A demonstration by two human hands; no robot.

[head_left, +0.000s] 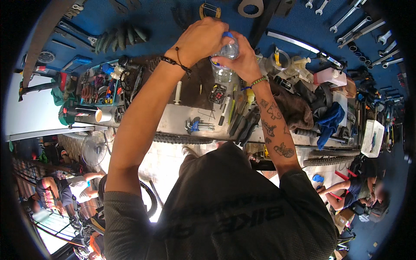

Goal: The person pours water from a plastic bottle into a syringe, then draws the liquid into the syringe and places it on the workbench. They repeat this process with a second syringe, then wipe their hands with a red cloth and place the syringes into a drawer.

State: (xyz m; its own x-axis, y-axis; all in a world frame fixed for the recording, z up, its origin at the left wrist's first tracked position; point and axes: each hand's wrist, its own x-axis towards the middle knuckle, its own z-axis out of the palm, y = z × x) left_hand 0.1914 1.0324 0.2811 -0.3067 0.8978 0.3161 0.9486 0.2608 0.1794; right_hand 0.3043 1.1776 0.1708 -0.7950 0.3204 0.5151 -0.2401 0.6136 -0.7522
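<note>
both hands grip one clear plastic bottle (225,60): left hand (201,39) on top, right hand (242,60) around it.

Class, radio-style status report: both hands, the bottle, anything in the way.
Left hand over blue cap. Right hand gripping clear plastic bottle. Cluttered workbench below; nothing blocking.

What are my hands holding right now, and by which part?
A clear plastic bottle: the right hand wraps its upper body, the left hand covers its blue cap.
</note>
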